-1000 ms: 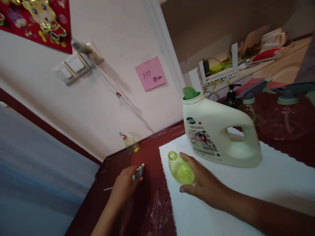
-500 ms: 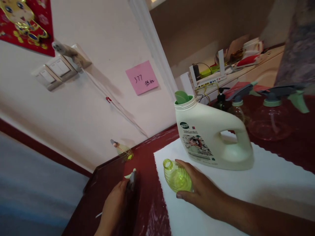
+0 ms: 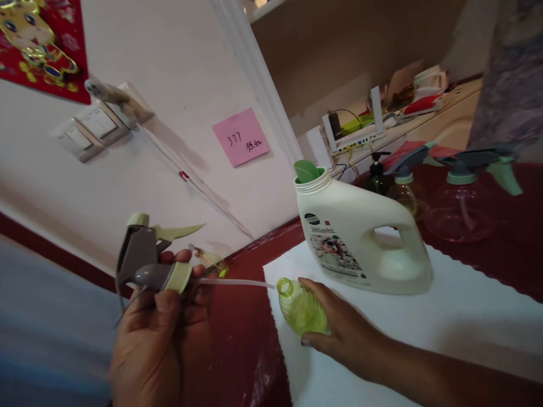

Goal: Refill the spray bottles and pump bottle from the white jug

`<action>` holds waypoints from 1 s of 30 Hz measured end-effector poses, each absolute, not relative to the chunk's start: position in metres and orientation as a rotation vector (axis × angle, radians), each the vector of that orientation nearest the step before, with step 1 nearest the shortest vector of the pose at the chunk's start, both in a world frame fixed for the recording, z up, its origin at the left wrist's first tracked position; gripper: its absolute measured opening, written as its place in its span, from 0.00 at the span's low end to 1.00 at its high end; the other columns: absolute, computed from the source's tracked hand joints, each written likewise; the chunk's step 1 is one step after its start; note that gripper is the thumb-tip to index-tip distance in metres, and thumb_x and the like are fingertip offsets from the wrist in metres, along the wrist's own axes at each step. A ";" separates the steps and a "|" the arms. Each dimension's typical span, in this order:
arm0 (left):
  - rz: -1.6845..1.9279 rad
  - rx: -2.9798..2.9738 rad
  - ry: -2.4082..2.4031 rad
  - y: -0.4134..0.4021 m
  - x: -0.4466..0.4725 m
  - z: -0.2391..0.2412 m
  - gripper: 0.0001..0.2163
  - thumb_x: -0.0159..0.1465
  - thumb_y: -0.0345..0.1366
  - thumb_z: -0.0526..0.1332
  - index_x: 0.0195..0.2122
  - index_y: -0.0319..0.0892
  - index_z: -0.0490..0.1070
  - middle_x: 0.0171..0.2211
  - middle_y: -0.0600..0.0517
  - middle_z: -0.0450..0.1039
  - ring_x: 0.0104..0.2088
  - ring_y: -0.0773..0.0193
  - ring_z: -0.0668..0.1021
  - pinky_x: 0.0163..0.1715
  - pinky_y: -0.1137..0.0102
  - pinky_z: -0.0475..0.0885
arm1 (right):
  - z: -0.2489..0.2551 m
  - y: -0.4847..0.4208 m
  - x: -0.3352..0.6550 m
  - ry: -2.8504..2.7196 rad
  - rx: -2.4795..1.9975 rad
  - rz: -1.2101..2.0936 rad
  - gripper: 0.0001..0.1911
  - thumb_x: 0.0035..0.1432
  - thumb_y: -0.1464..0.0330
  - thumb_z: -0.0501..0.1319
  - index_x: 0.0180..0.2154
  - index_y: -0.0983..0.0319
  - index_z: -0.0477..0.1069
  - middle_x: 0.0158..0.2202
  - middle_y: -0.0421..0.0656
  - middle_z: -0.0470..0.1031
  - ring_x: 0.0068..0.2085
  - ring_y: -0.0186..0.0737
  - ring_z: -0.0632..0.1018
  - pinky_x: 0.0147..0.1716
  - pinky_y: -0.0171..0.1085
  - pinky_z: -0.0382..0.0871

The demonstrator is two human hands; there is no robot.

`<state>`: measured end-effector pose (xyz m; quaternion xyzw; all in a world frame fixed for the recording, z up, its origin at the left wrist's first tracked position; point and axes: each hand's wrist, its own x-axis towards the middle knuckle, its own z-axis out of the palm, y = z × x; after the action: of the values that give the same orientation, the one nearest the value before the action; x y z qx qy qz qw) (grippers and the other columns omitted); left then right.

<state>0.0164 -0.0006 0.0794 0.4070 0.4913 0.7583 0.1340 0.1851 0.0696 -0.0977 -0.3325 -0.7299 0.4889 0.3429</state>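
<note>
My left hand [image 3: 153,333] is raised above the table, fingers closed round the collar of a grey and pale-green trigger spray head [image 3: 146,260]. From that collar a thin clear dip tube [image 3: 237,281] stretches right, its tip close to the neck of a yellow-green ribbed bottle [image 3: 302,311]. Whether tip and neck touch I cannot tell. My right hand [image 3: 335,319] grips this small bottle from the right side; it leans left with its mouth uncapped. Just behind stands a large pale-green jug [image 3: 360,237], a green scoop [image 3: 306,170] in its open mouth.
White paper [image 3: 382,339] covers part of the dark red table [image 3: 241,339]. Spray bottles, one of them pink [image 3: 460,212], and a dark pump bottle [image 3: 375,175] stand at the back right. A pink note [image 3: 241,137] sticks to the wall. Beyond is a white router [image 3: 356,141].
My left hand has lifted the spray head off the table, turning it so the dip tube points at the bottle. My right hand keeps its hold on the bottle.
</note>
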 end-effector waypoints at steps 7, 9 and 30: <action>2.031 1.190 1.308 0.019 0.026 0.060 0.14 0.60 0.36 0.73 0.48 0.50 0.80 0.48 0.56 0.81 0.43 0.67 0.83 0.43 0.78 0.81 | -0.098 0.070 0.183 -1.893 -0.896 1.251 0.48 0.50 0.68 0.69 0.70 0.60 0.54 0.69 0.51 0.60 0.68 0.55 0.63 0.68 0.55 0.56; 1.994 1.174 1.265 0.026 0.029 0.047 0.15 0.58 0.35 0.75 0.46 0.49 0.80 0.46 0.56 0.82 0.42 0.67 0.83 0.42 0.79 0.80 | -0.098 0.071 0.182 -1.881 -0.885 1.249 0.49 0.48 0.69 0.69 0.70 0.59 0.54 0.69 0.51 0.60 0.68 0.56 0.63 0.68 0.56 0.56; 1.614 1.039 1.318 0.032 0.027 -0.033 0.20 0.61 0.39 0.73 0.53 0.46 0.75 0.49 0.46 0.79 0.51 0.53 0.80 0.50 0.63 0.75 | -0.092 0.071 0.182 -1.872 -0.910 1.275 0.49 0.47 0.73 0.71 0.69 0.61 0.55 0.67 0.50 0.64 0.65 0.49 0.66 0.66 0.49 0.60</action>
<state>0.0270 0.0318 -0.0327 0.4099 0.5199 0.6367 0.3952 0.1819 0.0710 -0.0923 -0.3501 -0.7204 0.4905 0.3433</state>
